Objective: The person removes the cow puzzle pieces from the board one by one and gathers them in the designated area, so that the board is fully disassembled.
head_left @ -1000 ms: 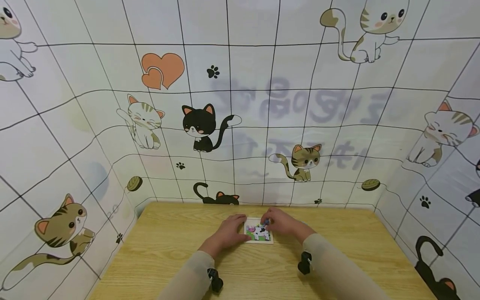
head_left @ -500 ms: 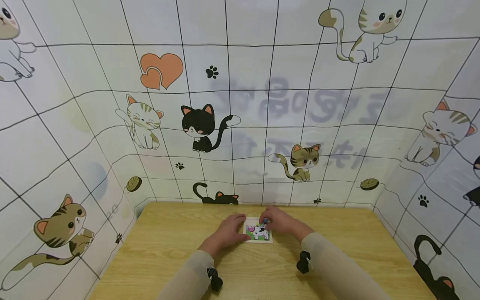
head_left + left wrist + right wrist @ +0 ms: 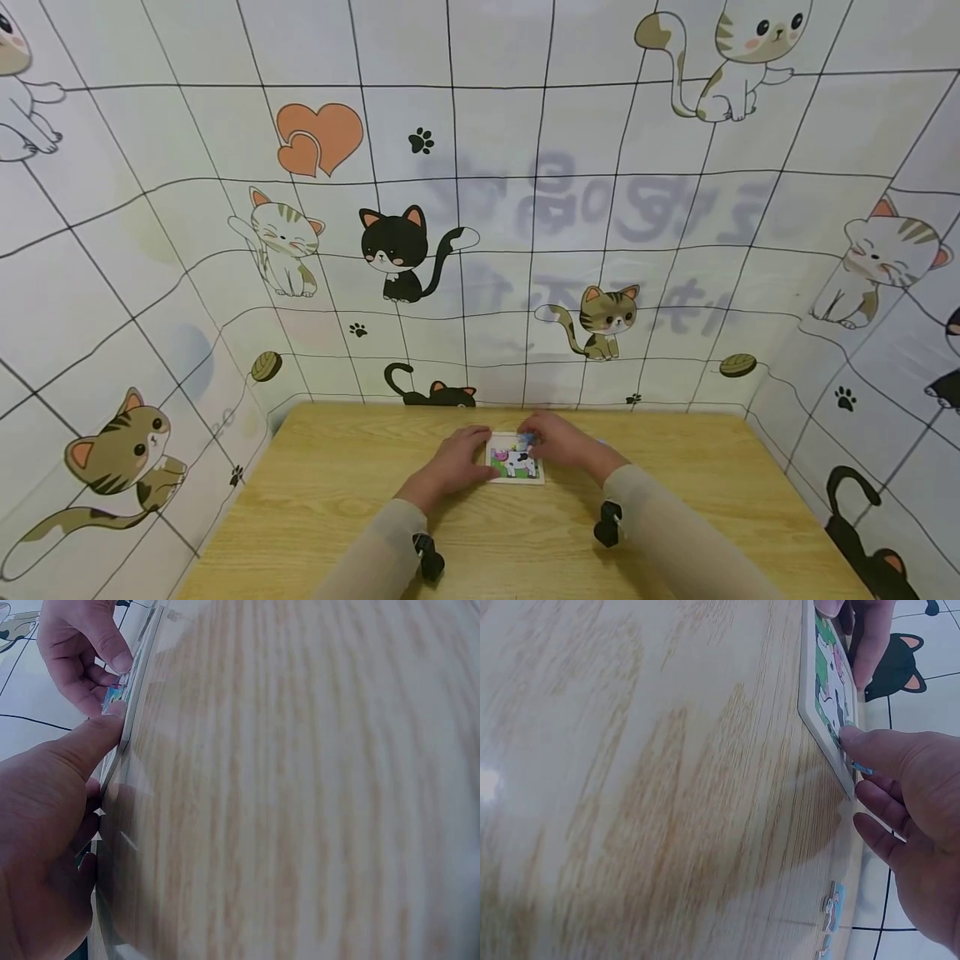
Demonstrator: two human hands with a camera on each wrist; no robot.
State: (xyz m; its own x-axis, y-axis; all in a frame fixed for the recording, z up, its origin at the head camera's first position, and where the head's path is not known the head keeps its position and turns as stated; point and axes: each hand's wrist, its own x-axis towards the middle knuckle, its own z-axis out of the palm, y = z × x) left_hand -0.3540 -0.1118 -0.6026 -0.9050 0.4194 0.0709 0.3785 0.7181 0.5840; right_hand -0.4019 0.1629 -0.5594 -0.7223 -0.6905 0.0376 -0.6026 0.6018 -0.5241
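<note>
A small cow jigsaw puzzle (image 3: 513, 467) in a pale wooden frame lies near the table's far edge. My left hand (image 3: 459, 460) holds the frame's left side, with the thumb at its near left corner and the fingers along the far side. Over the upper right part of the picture, my right hand (image 3: 558, 440) pinches a blue puzzle piece (image 3: 528, 437). In the right wrist view the thumb (image 3: 877, 748) covers most of that blue piece (image 3: 861, 767). Whether the piece sits flat in the frame cannot be told.
Loose puzzle pieces (image 3: 834, 906) lie on the table to the right of the frame, mostly hidden by the right arm in the head view. The wooden table (image 3: 337, 492) meets a cat-print cloth wall (image 3: 495, 333) just behind the puzzle.
My right fingers have shifted slightly, and more of the blue piece shows at the puzzle's upper right. The left hand stays on the frame.
</note>
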